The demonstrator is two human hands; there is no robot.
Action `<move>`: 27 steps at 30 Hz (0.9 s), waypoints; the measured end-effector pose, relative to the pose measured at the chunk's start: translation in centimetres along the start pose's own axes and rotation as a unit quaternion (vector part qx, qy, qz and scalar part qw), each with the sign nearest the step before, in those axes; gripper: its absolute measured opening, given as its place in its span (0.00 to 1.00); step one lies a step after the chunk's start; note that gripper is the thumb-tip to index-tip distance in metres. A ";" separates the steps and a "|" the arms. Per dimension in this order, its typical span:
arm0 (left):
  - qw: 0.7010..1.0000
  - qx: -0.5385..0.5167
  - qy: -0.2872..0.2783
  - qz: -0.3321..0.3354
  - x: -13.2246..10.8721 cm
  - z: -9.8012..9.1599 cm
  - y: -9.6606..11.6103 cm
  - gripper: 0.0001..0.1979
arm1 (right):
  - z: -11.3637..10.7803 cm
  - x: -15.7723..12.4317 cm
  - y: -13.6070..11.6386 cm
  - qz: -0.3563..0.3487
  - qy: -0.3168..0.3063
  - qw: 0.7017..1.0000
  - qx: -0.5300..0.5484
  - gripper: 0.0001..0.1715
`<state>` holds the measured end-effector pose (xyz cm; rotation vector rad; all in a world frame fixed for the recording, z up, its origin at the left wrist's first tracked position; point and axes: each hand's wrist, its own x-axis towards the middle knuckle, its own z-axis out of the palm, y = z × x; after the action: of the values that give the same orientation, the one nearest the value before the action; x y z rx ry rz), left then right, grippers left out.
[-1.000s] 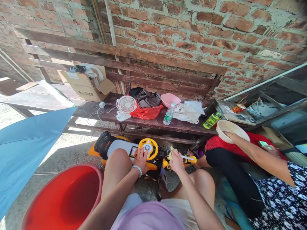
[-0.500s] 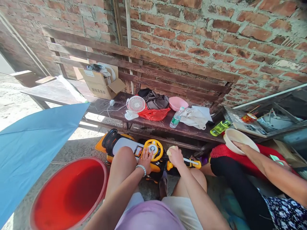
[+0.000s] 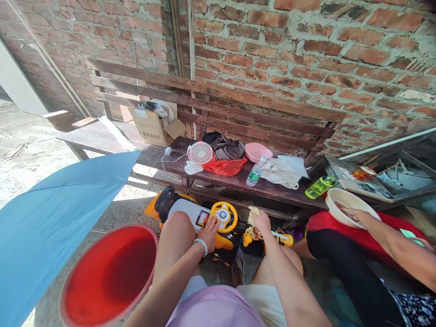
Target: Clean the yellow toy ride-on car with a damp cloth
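My right hand (image 3: 261,223) is closed around a pale stuffed bun (image 3: 252,230). Its light dough sticks up past the fingers, and a reddish-brown filling shows below them. My left hand (image 3: 208,234), with a beaded bracelet (image 3: 202,246) at its wrist, lies with outstretched fingers against the lower left rim of a yellow toy steering wheel (image 3: 233,217). That wheel belongs to a ride-on toy vehicle (image 3: 190,208) by my knees. The toy's yellow front part (image 3: 286,239) shows just beyond my right hand and is partly hidden by it.
A large red tub (image 3: 109,268) stands left, under a blue umbrella edge (image 3: 78,204). The wooden bench (image 3: 235,179) holds a fan (image 3: 200,153), water bottle (image 3: 255,172), pink bowl (image 3: 258,152) and cardboard box (image 3: 150,129). At right, another person's hand (image 3: 350,213) reaches into a cream basin (image 3: 369,217).
The view has shifted, so the scene sits farther right. My right hand has turned, exposing the bun's filling. My left hand remains on the steering wheel.
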<state>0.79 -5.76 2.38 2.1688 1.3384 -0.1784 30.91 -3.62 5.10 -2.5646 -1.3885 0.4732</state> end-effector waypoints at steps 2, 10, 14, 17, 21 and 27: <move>1.000 0.017 -0.006 -0.002 -0.2 -0.1 -0.3 0.51 | 0.6 -0.8 0.9 0.021 0.016 0.999 -0.025 0.26; 1.000 0.001 -0.003 0.014 -0.1 0.1 -0.9 0.52 | 1.5 -5.5 8.6 -0.031 0.062 0.992 -0.106 0.30; 1.000 -0.002 0.009 0.002 0.2 0.4 -0.4 0.53 | -0.7 -4.4 9.7 -0.021 0.094 0.995 -0.028 0.29; 1.000 0.003 0.009 -0.013 0.3 0.6 0.0 0.54 | -1.1 -3.3 6.5 -0.049 0.127 0.990 0.044 0.33; 1.000 0.009 0.004 -0.018 0.4 0.6 0.1 0.53 | 1.0 -3.0 1.0 -0.067 0.068 0.993 0.070 0.33; 0.999 0.010 -0.008 -0.032 0.3 0.5 -0.1 0.54 | 2.5 -3.3 0.5 -0.035 0.023 0.999 0.026 0.37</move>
<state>0.90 -5.76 1.84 2.1372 1.4040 -0.2350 28.74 -6.60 3.26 -2.4610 -1.4253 0.4314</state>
